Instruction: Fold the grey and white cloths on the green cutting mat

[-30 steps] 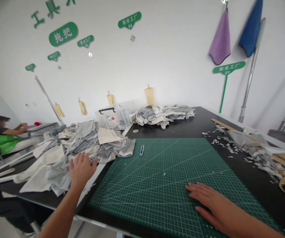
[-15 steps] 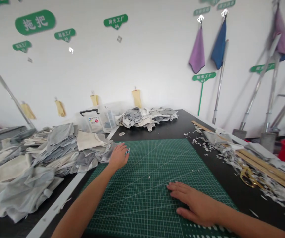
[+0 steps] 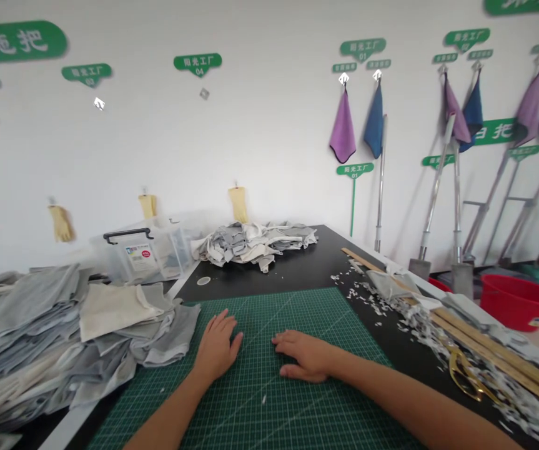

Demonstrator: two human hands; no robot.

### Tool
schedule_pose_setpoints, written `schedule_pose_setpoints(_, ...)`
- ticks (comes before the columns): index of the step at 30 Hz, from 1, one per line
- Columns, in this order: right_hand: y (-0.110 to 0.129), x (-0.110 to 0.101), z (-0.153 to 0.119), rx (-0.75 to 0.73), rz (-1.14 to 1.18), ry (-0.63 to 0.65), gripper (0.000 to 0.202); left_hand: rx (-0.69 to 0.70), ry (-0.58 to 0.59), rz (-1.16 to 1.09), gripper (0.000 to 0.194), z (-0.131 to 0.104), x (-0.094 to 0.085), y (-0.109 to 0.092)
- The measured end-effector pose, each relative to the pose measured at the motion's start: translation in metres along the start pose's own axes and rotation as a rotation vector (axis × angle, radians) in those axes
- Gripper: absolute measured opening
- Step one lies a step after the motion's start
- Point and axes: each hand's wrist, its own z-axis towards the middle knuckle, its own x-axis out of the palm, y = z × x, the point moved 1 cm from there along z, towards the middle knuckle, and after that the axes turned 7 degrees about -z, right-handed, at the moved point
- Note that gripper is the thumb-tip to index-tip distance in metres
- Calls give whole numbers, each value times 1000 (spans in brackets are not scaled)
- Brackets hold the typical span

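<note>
My left hand [image 3: 217,347] lies flat on a green gridded cutting mat [image 3: 344,406], its fingers stretched out and nothing visible in it. To its right, my right hand [image 3: 304,356] rests on the same mat with fingers extended and thumb apart, also holding nothing I can see. A short gap of bare mat separates the two. Just left of my left hand, a pile of grey and cream cloth pieces [image 3: 119,309] overlaps the mat's edge. A tiny white scrap [image 3: 264,399] lies on the mat between my forearms.
Behind the mat sit a heap of cloth scraps [image 3: 250,240] and a clear plastic box [image 3: 140,256]. Along the right edge are wooden strips [image 3: 489,350], white shreds and gold-handled scissors [image 3: 466,375]. A red basin [image 3: 517,300] stands beyond. Cloths [image 3: 343,128] hang on the wall.
My hands have come closer together, the right one moving left and away from me. A small bluish thing seen by my left hand no longer shows. The view has swung right.
</note>
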Motion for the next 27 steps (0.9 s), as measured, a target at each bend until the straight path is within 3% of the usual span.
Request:
schedule_pose_setpoints(10, -93, 9, 104, 261, -89, -118, 42, 140, -1, 70, 26, 6, 3, 1)
schedule_pose_setpoints(18, -178, 14, 160, 507, -92, -161, 38, 160, 56, 112, 28, 11, 20, 18)
schedule_pose_setpoints(27, -239, 17, 218, 724, -38, -206, 76, 167, 90, 108, 32, 16, 22, 25)
